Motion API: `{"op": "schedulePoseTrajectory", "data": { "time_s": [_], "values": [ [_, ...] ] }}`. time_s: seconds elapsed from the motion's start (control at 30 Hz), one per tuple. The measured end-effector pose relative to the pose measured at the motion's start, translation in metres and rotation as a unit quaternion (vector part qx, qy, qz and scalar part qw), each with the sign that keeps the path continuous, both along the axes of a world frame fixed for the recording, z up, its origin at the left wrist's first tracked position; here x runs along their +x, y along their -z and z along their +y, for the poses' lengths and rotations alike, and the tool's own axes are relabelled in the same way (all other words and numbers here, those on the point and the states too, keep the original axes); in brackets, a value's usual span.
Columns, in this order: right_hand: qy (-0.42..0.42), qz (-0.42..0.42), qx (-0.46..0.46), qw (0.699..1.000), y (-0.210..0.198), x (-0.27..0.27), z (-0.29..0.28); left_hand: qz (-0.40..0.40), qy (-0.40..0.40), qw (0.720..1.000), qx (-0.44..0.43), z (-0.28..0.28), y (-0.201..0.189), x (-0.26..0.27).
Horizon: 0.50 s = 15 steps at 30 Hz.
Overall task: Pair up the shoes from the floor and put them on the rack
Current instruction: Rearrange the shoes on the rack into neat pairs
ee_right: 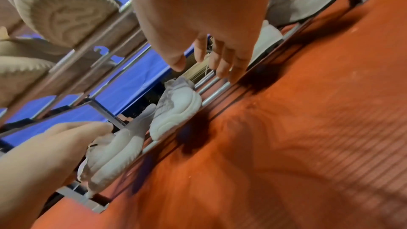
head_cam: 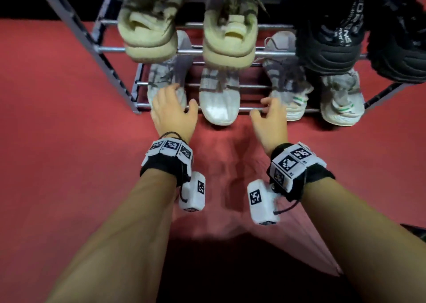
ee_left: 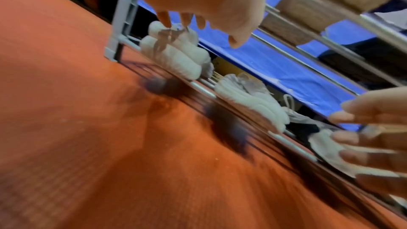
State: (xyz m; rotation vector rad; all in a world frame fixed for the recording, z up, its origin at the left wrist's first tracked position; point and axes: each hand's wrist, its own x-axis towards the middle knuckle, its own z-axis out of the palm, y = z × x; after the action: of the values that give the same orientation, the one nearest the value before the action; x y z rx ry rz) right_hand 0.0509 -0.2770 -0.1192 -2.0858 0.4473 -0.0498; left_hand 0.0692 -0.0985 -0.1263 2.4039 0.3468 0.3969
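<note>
Four white-and-grey sneakers stand toes-out on the bottom shelf of the metal rack. My left hand hovers with spread fingers over the toe of the leftmost sneaker; whether it touches is unclear. In the left wrist view the left hand hangs just above that sneaker. My right hand is at the front bar, between the second sneaker and the third sneaker, fingers loose and holding nothing. The right wrist view shows the right hand over the bars.
Two beige sneakers and black shoes sit on the upper shelf, overhanging the lower one. The fourth white sneaker is at the far right. Red carpet lies in front of the rack.
</note>
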Motion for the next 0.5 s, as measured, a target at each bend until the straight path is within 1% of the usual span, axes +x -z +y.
{"op": "schedulePoseTrajectory", "data": {
  "time_s": [0.03,0.1,0.17,0.27,0.33,0.4,0.5],
  "values": [
    [-0.004,0.026,0.022,0.999,0.003,0.004,0.010,0.007,-0.029,1.000,0.000,0.009,0.003,-0.001],
    [0.012,0.077,0.076,0.994,0.009,0.010,0.028,0.002,-0.063,0.998,-0.025,0.022,0.008,-0.003],
    [0.039,0.101,0.160,0.981,0.014,0.015,0.043,-0.013,-0.065,0.995,-0.079,0.033,0.010,0.000],
    [0.073,0.097,0.290,0.949,0.022,0.022,0.057,0.001,-0.021,0.988,-0.151,0.044,0.010,0.009],
    [0.086,0.088,0.347,0.930,0.024,0.027,0.059,0.027,0.000,0.983,-0.184,0.049,0.012,0.013],
    [0.090,0.076,0.399,0.909,0.026,0.031,0.057,0.052,0.006,0.979,-0.198,0.053,0.015,0.013],
    [0.063,0.076,0.431,0.897,0.030,0.035,0.051,0.059,-0.002,0.979,-0.193,0.056,0.017,0.013]
  ]
}}
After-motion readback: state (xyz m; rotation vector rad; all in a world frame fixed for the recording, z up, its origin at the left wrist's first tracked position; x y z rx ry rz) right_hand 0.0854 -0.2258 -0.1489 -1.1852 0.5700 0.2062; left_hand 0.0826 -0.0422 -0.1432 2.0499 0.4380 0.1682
